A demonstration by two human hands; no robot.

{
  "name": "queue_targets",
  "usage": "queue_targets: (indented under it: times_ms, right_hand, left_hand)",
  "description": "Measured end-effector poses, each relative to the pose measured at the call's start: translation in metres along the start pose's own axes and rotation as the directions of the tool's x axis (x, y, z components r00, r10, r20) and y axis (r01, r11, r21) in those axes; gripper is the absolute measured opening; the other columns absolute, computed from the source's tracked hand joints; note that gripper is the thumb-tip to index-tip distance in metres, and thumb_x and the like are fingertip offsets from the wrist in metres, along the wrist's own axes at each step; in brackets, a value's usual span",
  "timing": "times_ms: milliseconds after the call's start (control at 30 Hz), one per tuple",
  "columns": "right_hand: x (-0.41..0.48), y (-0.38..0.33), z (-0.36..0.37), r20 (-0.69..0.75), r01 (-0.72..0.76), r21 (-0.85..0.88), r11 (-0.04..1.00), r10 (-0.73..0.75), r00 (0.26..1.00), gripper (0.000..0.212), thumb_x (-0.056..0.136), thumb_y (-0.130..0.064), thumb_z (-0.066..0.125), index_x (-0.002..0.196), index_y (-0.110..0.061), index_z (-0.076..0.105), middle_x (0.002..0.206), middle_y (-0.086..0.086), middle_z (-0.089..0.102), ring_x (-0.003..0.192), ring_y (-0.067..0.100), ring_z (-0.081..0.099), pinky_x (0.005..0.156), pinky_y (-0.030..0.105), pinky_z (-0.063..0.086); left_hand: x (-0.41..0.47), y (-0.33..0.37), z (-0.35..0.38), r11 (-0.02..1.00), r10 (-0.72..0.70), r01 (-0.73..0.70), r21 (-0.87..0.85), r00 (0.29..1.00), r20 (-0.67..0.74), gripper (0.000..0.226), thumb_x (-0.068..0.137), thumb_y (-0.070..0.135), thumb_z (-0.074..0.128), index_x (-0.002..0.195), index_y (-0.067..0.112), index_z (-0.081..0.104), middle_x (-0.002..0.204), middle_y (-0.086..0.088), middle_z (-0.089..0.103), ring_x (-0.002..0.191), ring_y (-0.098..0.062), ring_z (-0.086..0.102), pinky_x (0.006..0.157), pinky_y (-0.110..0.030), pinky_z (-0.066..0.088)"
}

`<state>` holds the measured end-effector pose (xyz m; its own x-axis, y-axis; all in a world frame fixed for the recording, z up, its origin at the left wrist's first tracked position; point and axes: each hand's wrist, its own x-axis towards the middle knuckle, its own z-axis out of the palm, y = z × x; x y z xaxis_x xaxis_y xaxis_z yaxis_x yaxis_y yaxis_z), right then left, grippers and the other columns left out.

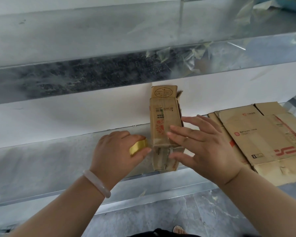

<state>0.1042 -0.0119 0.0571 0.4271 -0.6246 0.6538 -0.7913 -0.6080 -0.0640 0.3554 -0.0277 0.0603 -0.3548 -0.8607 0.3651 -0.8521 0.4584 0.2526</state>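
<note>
Head view, looking down, and it all turns on the carton: it lies on the worktop dead centre between the two hands, its long axis running straight away from the person toward the white panel behind, near end facing us, far flap standing open against that panel. Left hand sits just to the carton's left, fingers curled round a yellow tape roll, the thumb almost at the carton's near left corner. Right hand comes in from the other side, fingers straight and spread wide, reaching across the top and right edge of the carton; whether the fingertips press down or only hover I cannot tell. So the taping hand is the nearer one to the near end, and I'd judge the next move is tape across that end while the right hand steadies it. A pale bracelet rides the left wrist. Off to the right, close to the right forearm, flattened cartons are stacked; they crowd that side, while the left flank is free of obstacles for the roll.
</note>
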Motion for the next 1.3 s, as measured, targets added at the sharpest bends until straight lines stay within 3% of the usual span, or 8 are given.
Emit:
queue_targets:
  times_ms: [233, 367, 600, 700, 867, 1033, 1200, 1300]
  right_hand:
    - [0.017, -0.03, 0.035, -0.051, -0.094, 0.163, 0.982, 0.103, 0.993, 0.026, 0.095, -0.041, 0.061, 0.107, -0.025, 0.077, 0.116, -0.011, 0.07, 0.117, 0.016, 0.061, 0.097, 0.04, 0.047]
    - [0.01, -0.025, 0.039, -0.067, -0.034, 0.148, 0.988, 0.044, 0.997, 0.023, 0.094, -0.035, 0.064, 0.112, -0.024, 0.075, 0.121, -0.01, 0.068, 0.121, 0.017, 0.059, 0.102, 0.041, 0.044]
    - [0.007, -0.017, 0.035, -0.039, -0.051, 0.215, 0.975, 0.061, 0.997, 0.024, 0.091, -0.03, 0.069, 0.112, -0.022, 0.074, 0.121, -0.008, 0.068, 0.123, 0.018, 0.058, 0.096, 0.047, 0.047]
    - [0.007, -0.016, 0.033, -0.03, -0.049, 0.213, 0.976, 0.057, 0.998, 0.024, 0.091, -0.03, 0.067, 0.113, -0.022, 0.074, 0.121, -0.008, 0.068, 0.124, 0.017, 0.058, 0.097, 0.046, 0.047]
    - [0.007, -0.019, 0.033, -0.012, -0.075, 0.217, 0.973, 0.08, 0.997, 0.024, 0.091, -0.03, 0.068, 0.114, -0.023, 0.073, 0.121, -0.009, 0.068, 0.125, 0.016, 0.056, 0.097, 0.046, 0.047]
    - [0.008, -0.019, 0.032, -0.009, -0.065, 0.223, 0.973, 0.069, 0.998, 0.025, 0.091, -0.031, 0.068, 0.114, -0.022, 0.073, 0.121, -0.009, 0.068, 0.125, 0.015, 0.057, 0.097, 0.046, 0.047]
    - [0.008, -0.018, 0.032, -0.019, -0.047, 0.224, 0.973, 0.052, 0.998, 0.029, 0.091, -0.031, 0.068, 0.118, -0.02, 0.071, 0.124, -0.007, 0.067, 0.126, 0.016, 0.055, 0.099, 0.047, 0.046]
    - [0.004, -0.018, 0.028, -0.077, -0.042, 0.226, 0.973, 0.061, 0.995, 0.037, 0.099, -0.036, 0.053, 0.129, -0.018, 0.062, 0.134, 0.0, 0.06, 0.13, 0.021, 0.051, 0.108, 0.046, 0.039]
  left_hand:
    - [0.002, 0.001, 0.003, 1.0, -0.013, 0.013, -0.028, 1.0, -0.004, 0.042, 0.079, 0.065, 0.047, 0.097, 0.037, 0.071, 0.068, 0.012, 0.057, 0.067, -0.012, 0.059, 0.061, -0.031, 0.049]
    - [0.002, -0.004, 0.003, 0.998, 0.001, 0.0, -0.066, 1.0, 0.012, 0.047, 0.079, 0.069, 0.044, 0.099, 0.036, 0.071, 0.07, 0.013, 0.056, 0.068, -0.011, 0.058, 0.061, -0.027, 0.045]
    - [-0.005, -0.019, 0.004, 0.911, 0.079, -0.096, -0.402, 0.995, -0.058, 0.044, 0.081, 0.061, 0.058, 0.11, 0.03, 0.068, 0.098, 0.013, 0.056, 0.088, 0.0, 0.054, 0.074, -0.021, 0.046]
    - [-0.004, -0.021, 0.005, 0.923, 0.136, -0.162, -0.349, 0.986, -0.098, 0.046, 0.081, 0.059, 0.059, 0.106, 0.023, 0.073, 0.094, 0.009, 0.058, 0.082, -0.005, 0.056, 0.072, -0.022, 0.046]
    - [0.002, -0.028, 0.005, 0.97, 0.224, -0.232, -0.072, 0.969, -0.106, 0.051, 0.081, 0.063, 0.052, 0.101, 0.022, 0.075, 0.085, 0.007, 0.063, 0.069, -0.013, 0.059, 0.059, -0.028, 0.05]
    - [-0.003, -0.032, 0.006, 0.947, 0.182, -0.204, -0.248, 0.977, -0.108, 0.051, 0.078, 0.062, 0.059, 0.112, 0.025, 0.07, 0.093, 0.009, 0.066, 0.081, -0.007, 0.06, 0.071, -0.025, 0.05]
    - [-0.003, -0.022, 0.012, 0.92, 0.206, -0.235, -0.314, 0.971, -0.124, 0.026, 0.085, 0.044, 0.063, 0.094, 0.023, 0.077, 0.098, 0.012, 0.068, 0.084, -0.005, 0.061, 0.074, -0.031, 0.051]
    - [0.0, -0.014, 0.017, 0.917, 0.2, -0.235, -0.323, 0.97, -0.137, 0.02, 0.086, 0.035, 0.062, 0.084, 0.022, 0.078, 0.091, 0.013, 0.068, 0.079, -0.007, 0.063, 0.07, -0.032, 0.051]
